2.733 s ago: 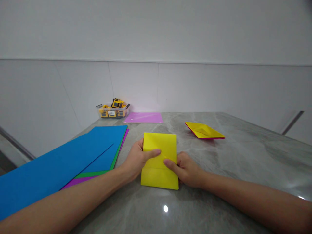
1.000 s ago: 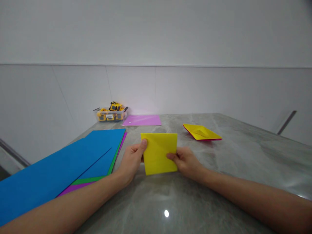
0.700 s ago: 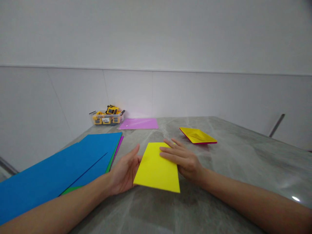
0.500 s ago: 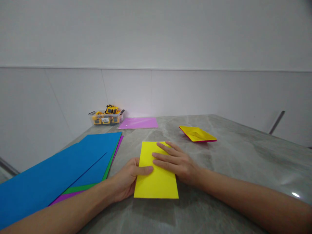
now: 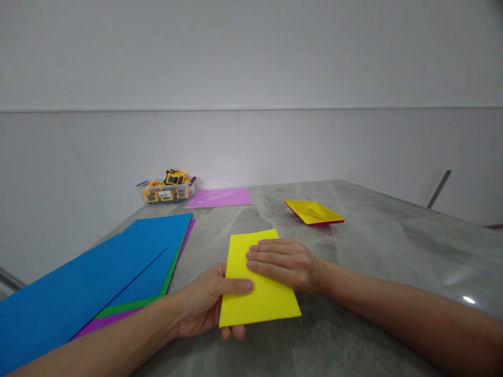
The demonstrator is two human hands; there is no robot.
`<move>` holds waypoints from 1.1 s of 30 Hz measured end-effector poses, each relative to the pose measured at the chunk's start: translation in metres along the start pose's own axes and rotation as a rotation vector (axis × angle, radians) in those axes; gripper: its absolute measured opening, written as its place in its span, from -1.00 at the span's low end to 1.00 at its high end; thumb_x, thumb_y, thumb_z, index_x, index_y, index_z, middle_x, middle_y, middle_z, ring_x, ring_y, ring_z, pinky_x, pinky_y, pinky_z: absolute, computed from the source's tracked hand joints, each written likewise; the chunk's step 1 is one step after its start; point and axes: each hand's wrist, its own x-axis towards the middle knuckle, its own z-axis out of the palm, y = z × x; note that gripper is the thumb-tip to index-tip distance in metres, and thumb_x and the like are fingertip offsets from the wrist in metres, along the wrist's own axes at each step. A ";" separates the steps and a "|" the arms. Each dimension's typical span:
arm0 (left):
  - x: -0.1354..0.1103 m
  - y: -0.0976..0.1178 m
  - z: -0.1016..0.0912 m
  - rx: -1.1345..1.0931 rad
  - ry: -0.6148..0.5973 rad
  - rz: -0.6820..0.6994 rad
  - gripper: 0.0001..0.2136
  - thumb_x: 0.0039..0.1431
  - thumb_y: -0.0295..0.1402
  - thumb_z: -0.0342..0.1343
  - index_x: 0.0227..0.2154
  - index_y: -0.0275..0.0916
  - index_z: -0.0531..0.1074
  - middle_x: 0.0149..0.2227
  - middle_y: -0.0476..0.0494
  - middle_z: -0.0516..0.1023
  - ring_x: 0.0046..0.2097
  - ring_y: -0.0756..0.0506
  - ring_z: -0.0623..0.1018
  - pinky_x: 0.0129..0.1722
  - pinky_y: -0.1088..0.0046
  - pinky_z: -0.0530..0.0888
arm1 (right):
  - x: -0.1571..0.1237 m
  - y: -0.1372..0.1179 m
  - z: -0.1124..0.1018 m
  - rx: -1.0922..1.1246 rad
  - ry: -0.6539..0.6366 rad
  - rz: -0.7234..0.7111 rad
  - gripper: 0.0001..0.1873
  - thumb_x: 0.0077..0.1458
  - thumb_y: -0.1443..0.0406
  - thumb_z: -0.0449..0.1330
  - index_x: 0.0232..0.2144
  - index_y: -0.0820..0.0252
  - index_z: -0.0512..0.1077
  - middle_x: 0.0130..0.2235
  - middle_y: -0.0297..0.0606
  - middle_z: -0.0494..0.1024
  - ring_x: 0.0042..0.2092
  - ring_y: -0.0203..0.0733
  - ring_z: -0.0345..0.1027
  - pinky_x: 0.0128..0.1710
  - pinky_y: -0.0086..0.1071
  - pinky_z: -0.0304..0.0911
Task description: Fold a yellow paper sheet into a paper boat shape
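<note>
A rectangle of yellow paper [image 5: 259, 301], seemingly folded, is held a little above the table in front of me. My left hand [image 5: 212, 298] grips its left edge, thumb on top and fingers underneath, two fingertips showing below the near edge. Across the upper right of the paper my right hand [image 5: 281, 264] lies with its fingers stretched out flat and side by side; its thumb is hidden. Farther off to the right rests a folded paper boat [image 5: 313, 212], yellow inside with a red underside.
On the left lie large blue sheets [image 5: 129, 256], with a green sheet [image 5: 129, 307] and a purple sheet [image 5: 104, 322] under them. At the back stand a clear plastic box [image 5: 167, 195] of yellow toy vehicles and a flat pink-purple board [image 5: 220, 197]. The grey marbled table [image 5: 377, 251] reaches the wall.
The yellow paper has turned slightly and come nearer, lifted so left fingertips show beneath it. My right hand's fingers have drawn together from a spread position. The view has shifted slightly.
</note>
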 end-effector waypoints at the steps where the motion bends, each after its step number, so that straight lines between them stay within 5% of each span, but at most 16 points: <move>1: -0.001 0.001 0.000 0.004 0.033 -0.016 -0.68 0.04 -0.33 0.23 -0.14 -0.37 0.49 -0.39 -0.26 0.61 -0.61 -0.02 0.54 -0.75 0.63 0.41 | 0.000 -0.001 0.000 -0.012 0.002 0.008 -0.69 0.28 0.40 -0.05 -0.01 0.35 0.37 -0.08 -0.10 0.56 0.07 -0.15 0.36 0.06 -0.24 0.34; 6: 0.002 -0.002 0.000 0.011 0.129 -0.046 -0.76 -0.02 -0.25 0.25 -0.38 -0.35 0.52 -0.58 -0.13 0.56 -0.69 0.03 0.46 -0.80 0.68 0.34 | -0.002 0.003 -0.001 -0.095 0.011 0.030 -0.68 0.28 0.41 -0.07 -0.02 0.41 0.38 -0.09 -0.05 0.56 0.03 -0.11 0.39 0.03 -0.22 0.37; 11: 0.009 -0.010 -0.006 0.110 0.135 -0.037 -0.46 0.10 0.03 0.06 -0.79 -0.31 0.34 -0.89 -0.01 0.21 -0.86 0.11 0.17 -0.89 0.68 0.07 | -0.012 0.015 0.002 -0.115 0.004 0.076 -0.68 0.27 0.42 -0.05 0.00 0.39 0.37 -0.07 -0.03 0.55 0.04 -0.12 0.39 0.02 -0.21 0.37; 17: 0.006 -0.009 -0.007 0.130 0.018 -0.012 -0.39 0.14 0.07 -0.03 -0.85 -0.29 0.32 -0.91 -0.04 0.20 -0.86 0.07 0.19 -0.87 0.62 0.05 | -0.015 0.019 0.001 -0.156 0.009 0.092 -0.68 0.27 0.43 -0.07 -0.04 0.42 0.39 -0.07 0.00 0.55 0.02 -0.10 0.41 0.01 -0.22 0.37; 23: 0.004 -0.010 -0.002 0.079 -0.095 0.154 -0.41 0.13 0.01 0.07 -0.88 -0.24 0.15 -0.93 0.04 0.13 -0.87 0.11 0.10 -0.84 0.62 0.01 | -0.012 0.015 -0.002 -0.180 0.034 0.053 -0.70 0.27 0.42 -0.06 -0.07 0.44 0.41 -0.08 0.01 0.55 0.03 -0.08 0.40 -0.01 -0.20 0.39; 33: 0.004 -0.011 0.002 0.166 0.018 0.139 -0.33 0.14 0.10 -0.03 -0.92 -0.22 0.04 -0.94 -0.02 0.14 -0.88 0.10 0.15 -0.81 0.59 0.01 | -0.010 0.011 -0.003 -0.115 -0.001 -0.012 -0.69 0.27 0.42 -0.06 -0.06 0.46 0.40 -0.07 -0.10 0.56 0.02 -0.11 0.40 0.00 -0.24 0.39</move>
